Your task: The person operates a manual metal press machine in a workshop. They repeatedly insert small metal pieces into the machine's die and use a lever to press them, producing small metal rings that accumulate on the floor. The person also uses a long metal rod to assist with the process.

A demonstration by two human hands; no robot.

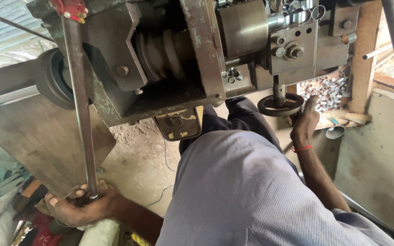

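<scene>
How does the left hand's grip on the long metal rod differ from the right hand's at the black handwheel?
The left hand wraps around the long grey metal rod at its lower end, low in view; the right hand rests at the rim of the round black handwheel, fingers raised, higher up. Only the right wrist wears a red thread. Both are bare.
</scene>
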